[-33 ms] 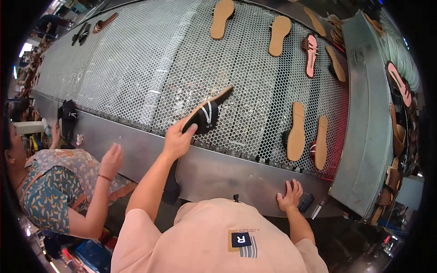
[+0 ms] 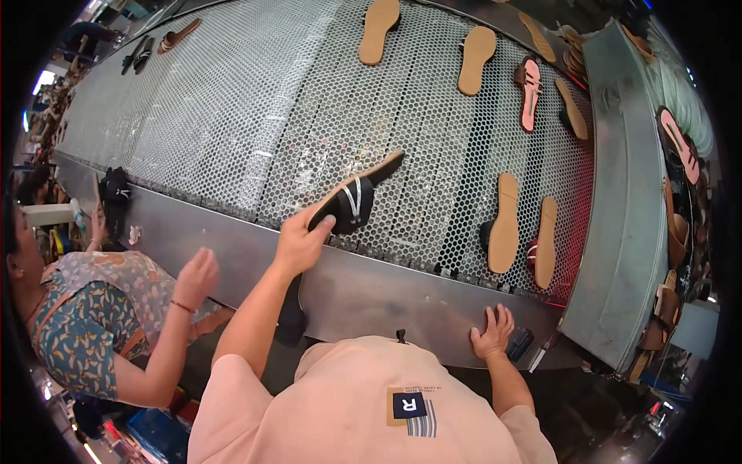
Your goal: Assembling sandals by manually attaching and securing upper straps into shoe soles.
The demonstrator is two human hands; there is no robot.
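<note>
My left hand (image 2: 301, 240) reaches over the steel rim onto a perforated metal conveyor belt (image 2: 232, 116) and grips the heel end of a black sandal with white straps (image 2: 352, 197), which is tilted up off the mesh. My right hand (image 2: 492, 331) rests flat on the conveyor's steel front edge (image 2: 371, 294), fingers spread, holding nothing. A small black object (image 2: 522, 342) lies just to the right of it. Another dark sandal (image 2: 292, 313) hangs against the front panel below my left forearm.
Tan soles lie on the belt at the far side (image 2: 379, 31) (image 2: 475, 50) and near right (image 2: 506, 224) (image 2: 546, 243), beside a pink sandal (image 2: 529, 93). A person in a patterned top (image 2: 85, 325) stands at my left with a hand raised (image 2: 197, 274). A steel side wall (image 2: 626, 193) holds more sandals at right.
</note>
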